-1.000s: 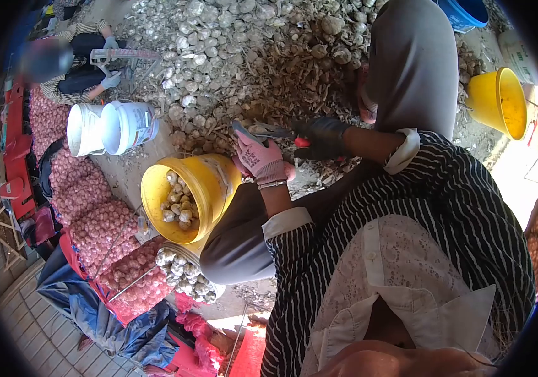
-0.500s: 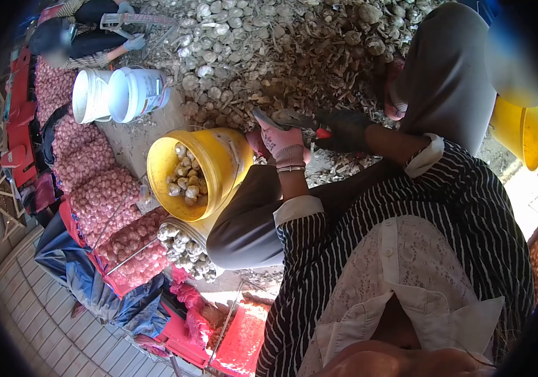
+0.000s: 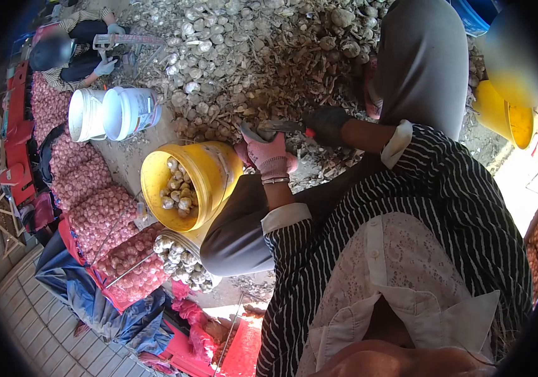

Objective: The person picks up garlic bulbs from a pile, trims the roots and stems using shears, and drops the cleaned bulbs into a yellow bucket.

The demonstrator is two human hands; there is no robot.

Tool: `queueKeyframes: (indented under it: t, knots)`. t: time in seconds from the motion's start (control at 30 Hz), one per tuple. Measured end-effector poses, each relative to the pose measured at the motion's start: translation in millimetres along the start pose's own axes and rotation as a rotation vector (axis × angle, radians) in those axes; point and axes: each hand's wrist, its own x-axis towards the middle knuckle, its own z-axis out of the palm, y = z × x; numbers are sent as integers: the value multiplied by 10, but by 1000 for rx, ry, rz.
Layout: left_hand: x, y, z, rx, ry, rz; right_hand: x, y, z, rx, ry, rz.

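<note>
My left hand [image 3: 267,152], in a pink and grey knitted glove, is closed just past my bent knee; what it holds is hidden. Over its fingers lies the grey metal end of a red-handled cutting tool [image 3: 283,125]. The handle sits in my right hand [image 3: 326,125], which wears a dark glove and is closed around it. Beyond both hands spreads a pile of dry garlic leaves and stalks [image 3: 300,81]. Left of my left hand, a tilted yellow bucket [image 3: 223,169] holds several trimmed garlic bulbs [image 3: 179,188].
White buckets [image 3: 129,113] stand at upper left, near a person [image 3: 74,50] in gloves. Loose garlic bulbs [image 3: 203,34] cover the ground ahead. Filled red net sacks [image 3: 99,210] line the left side. A bulb-filled container [image 3: 184,261] is by my knee; another yellow bucket [image 3: 495,110] lies right.
The view has shifted a little. The tool's metal end now lies straighter across my left fingers, and my right hand is slightly farther from the left. The other person's hands have moved.
</note>
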Motion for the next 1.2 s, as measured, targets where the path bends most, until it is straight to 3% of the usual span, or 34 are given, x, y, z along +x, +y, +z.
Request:
queueKeyframes:
  t: [0.07,0.13,0.17,0.23,0.27,0.33,0.4,0.47,0.5,0.53,0.57,0.6,0.63,0.67,0.73,0.77,0.83,0.87,0.93,0.97,1.1,1.17,1.2]
  knots:
    - [3,-129,42,20,-11,-1,108,139,126,-37,17,-6]
    - [35,-83,19,-119,80,258,192,188,91,-10,-45,127]
    - [27,-56,17,-116,78,268,169,212,91,-6,-36,129]
    - [-13,-39,31,-1062,-137,173,142,256,105,55,-73,210]
    - [20,-98,-1,-1067,-121,179,135,223,126,43,-71,198]
    - [107,-339,-62,-933,-131,-30,49,106,181,327,123,184]
    - [216,-630,-2,-794,-74,5,-47,18,160,406,92,186]
    - [410,-911,53,-1676,-385,-394,-95,-47,114,489,59,185]
    - [353,-734,44,-1636,-285,-660,-115,-77,95,456,13,179]
    - [317,-690,92,-1634,-286,-665,-125,-103,95,425,-33,176]
    - [286,-636,163,-1092,-220,-125,-103,-100,137,428,-34,181]
    - [270,-607,233,-513,-146,368,-81,-104,181,421,90,92]
    - [260,-596,269,-806,-280,131,-74,-89,221,414,212,4]
    - [235,-593,293,-806,-286,126,-52,-61,248,416,209,11]
    - [96,-196,142,-1477,-324,-417,-2,-78,187,399,126,51]
    - [53,-105,111,-1476,-326,-422,11,-66,189,401,124,55]
    - [-2,-19,99,-887,-107,-314,35,-37,177,435,146,35]
    - [17,-110,95,-888,-111,-314,33,-31,173,435,148,38]
    - [80,-306,81,-671,-219,-23,4,-53,111,381,118,60]
    - [66,-296,110,-944,-195,-140,6,-57,70,378,121,63]
    - [38,-223,123,-712,-132,8,13,-43,93,438,82,56]
    - [25,-117,56,-719,-142,-193,46,-18,190,457,91,47]
    - [26,-153,66,-718,-138,-192,33,-49,210,484,99,52]
